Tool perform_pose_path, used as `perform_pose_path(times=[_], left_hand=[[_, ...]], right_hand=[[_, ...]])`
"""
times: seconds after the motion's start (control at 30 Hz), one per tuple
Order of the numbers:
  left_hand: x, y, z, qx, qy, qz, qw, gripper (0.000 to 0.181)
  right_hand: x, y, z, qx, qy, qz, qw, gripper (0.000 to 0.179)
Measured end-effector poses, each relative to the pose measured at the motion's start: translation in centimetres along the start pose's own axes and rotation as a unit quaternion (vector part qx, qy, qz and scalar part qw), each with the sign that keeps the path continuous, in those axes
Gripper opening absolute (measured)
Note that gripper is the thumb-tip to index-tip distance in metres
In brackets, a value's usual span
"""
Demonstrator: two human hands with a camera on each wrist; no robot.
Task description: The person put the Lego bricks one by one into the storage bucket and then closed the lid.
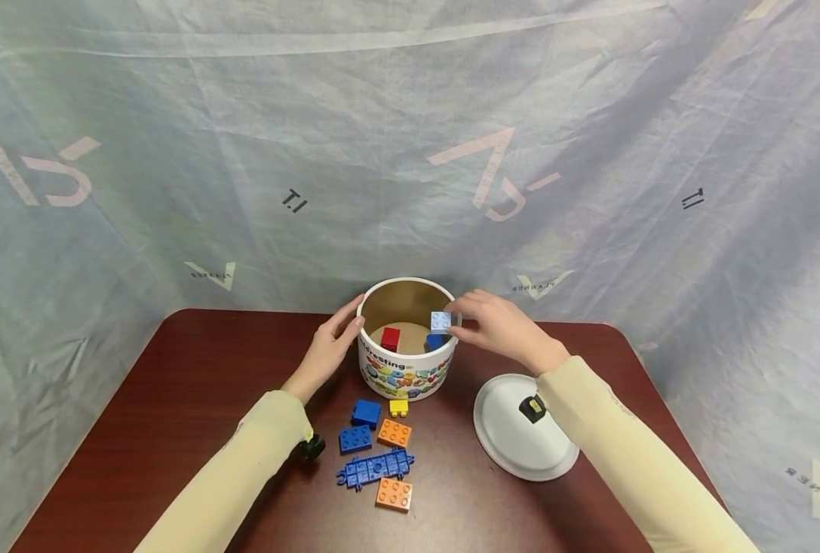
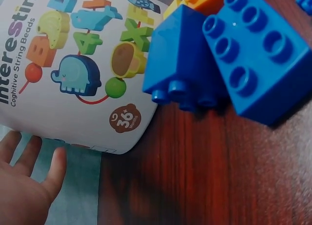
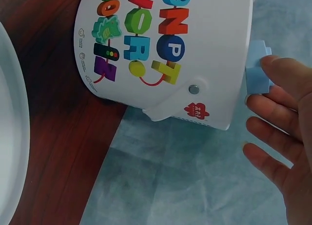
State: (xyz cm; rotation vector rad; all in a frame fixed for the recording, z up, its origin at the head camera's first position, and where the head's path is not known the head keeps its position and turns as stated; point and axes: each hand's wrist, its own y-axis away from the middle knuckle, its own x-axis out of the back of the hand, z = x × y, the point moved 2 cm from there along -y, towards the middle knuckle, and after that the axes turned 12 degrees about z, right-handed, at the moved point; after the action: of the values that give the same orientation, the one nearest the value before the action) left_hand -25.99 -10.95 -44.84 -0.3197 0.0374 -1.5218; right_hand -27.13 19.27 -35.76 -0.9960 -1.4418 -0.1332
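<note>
A white round bucket with printed letter beads stands upright at the table's back. Inside it lie a red building block and a blue block. My right hand pinches a light blue building block between thumb and fingers, just over the bucket's right rim. In the right wrist view the light blue block shows under the thumb. At the bucket's left side, my left hand touches the wall and rim, its fingers extended in the left wrist view.
Before the bucket lie two blue blocks, a yellow block, two orange blocks and a flat blue connector base. A white lid lies to the right, under the right forearm. Grey cloth hangs behind the table.
</note>
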Motion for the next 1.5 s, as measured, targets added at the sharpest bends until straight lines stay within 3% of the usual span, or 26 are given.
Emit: perform_pose_path(times=[0.17, 0.47, 0.77, 1.2, 1.5], left_hand=[[0.0, 0.2, 0.7, 0.006, 0.005, -0.005, 1.0, 0.053], [0.0, 0.2, 0.8, 0.011, 0.008, -0.008, 0.9999, 0.053], [-0.4, -1.1, -2.7, 0.012, 0.008, -0.002, 0.9999, 0.054], [-0.3, -1.3, -2.9, 0.003, 0.007, 0.006, 1.0, 0.053], [-0.3, -1.2, -3.1, 0.009, 0.0, 0.008, 0.9999, 0.053]], right_hand=[[-0.5, -0.8, 0.1, -0.016, 0.009, -0.011, 0.9998, 0.028], [-1.2, -2.5, 0.6, -0.007, 0.025, -0.019, 0.9995, 0.027], [-2.2, -3.1, 1.1, -0.023, 0.041, -0.031, 0.9984, 0.029], [-3.0, -3.5, 1.4, -0.008, 0.084, -0.027, 0.9961, 0.03], [-3.5, -2.9, 2.0, -0.009, 0.077, -0.018, 0.9968, 0.029]])
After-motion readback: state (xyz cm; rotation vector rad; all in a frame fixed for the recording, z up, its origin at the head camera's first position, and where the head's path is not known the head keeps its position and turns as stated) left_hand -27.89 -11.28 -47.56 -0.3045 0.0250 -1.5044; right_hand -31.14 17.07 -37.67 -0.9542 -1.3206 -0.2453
